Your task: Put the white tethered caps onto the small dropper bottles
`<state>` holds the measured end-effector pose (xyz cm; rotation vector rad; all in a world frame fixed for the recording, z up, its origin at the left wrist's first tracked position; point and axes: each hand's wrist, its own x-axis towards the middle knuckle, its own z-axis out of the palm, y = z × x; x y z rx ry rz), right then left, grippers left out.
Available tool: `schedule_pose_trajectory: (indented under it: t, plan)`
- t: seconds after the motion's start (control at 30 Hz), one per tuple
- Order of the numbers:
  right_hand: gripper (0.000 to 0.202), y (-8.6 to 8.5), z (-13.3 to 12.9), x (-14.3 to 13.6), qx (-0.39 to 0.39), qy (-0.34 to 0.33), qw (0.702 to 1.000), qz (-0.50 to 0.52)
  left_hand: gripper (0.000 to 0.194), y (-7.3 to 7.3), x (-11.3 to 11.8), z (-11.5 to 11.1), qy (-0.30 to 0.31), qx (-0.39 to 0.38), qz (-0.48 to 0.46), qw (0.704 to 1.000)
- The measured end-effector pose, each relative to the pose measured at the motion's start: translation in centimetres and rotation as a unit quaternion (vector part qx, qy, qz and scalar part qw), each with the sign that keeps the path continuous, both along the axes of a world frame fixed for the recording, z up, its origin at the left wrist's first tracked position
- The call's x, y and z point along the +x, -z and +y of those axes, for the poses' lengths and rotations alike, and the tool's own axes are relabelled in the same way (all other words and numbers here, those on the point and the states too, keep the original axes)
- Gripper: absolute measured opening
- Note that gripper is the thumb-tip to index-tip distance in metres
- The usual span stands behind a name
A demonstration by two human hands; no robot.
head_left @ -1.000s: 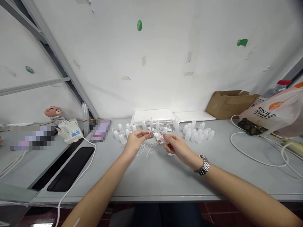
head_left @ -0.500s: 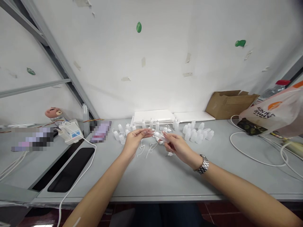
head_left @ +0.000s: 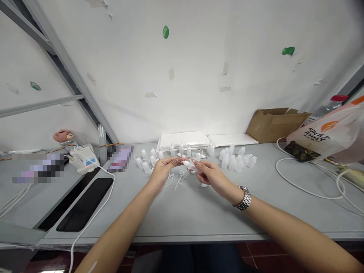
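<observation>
the small bottle (head_left: 195,166) is up between both hands, just above the near-middle of the desk, lying aslant rather than upright. its long axis runs l. to r., narrow end toward the l. hand & slightly away from the person, base back in the r. fingers. it's translucent plastic, smooth, roundish, w/ a white tapered neck.

the right hand (head_left: 212,175) has the body pinched betw. thumb & fingers. the left hand (head_left: 165,168) is drawn narrow by the neck; from where i'm standing it's prob. at the tip, but i can't tell if the fingers are closed on anything.

beyond & to the l. stand tipped bottles (head_left: 172,150), same cloudy plastic, thin spouts up. to the r. there's a bunch of plain bottles (head_left: 232,163), stubby & frosted, packed close. thin white looped pieces (head_left: 181,179) lie on the smooth grey desk (head_left: 182,222) near the hands.

further out: flat white sheets (head_left: 183,139) stacked by the wall, a creased brown cardboard box (head_left: 277,127), a crinkly plastic bag (head_left: 331,131) far r., & a glossy black slab (head_left: 85,204), long & round-cornered, on the l. a metal-link watch (head_left: 245,198) circles the r. wrist.
</observation>
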<state>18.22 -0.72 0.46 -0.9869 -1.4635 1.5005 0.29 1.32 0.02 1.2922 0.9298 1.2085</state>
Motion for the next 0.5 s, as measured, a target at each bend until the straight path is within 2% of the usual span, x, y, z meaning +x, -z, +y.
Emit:
schedule_pose_trajectory:
  t: [0.17,0.5]
  plan:
    - [0.039,-0.19,-0.13,-0.05,0.007,0.011,1.000,-0.002,0.025,-0.15,0.02,-0.04,0.016,-0.003,-0.024,1.000]
    - [0.041,-0.17,-0.05,0.00,0.007,0.014,1.000,-0.011,0.023,-0.03,-0.02,0.05,0.003,-0.001,-0.010,1.000]
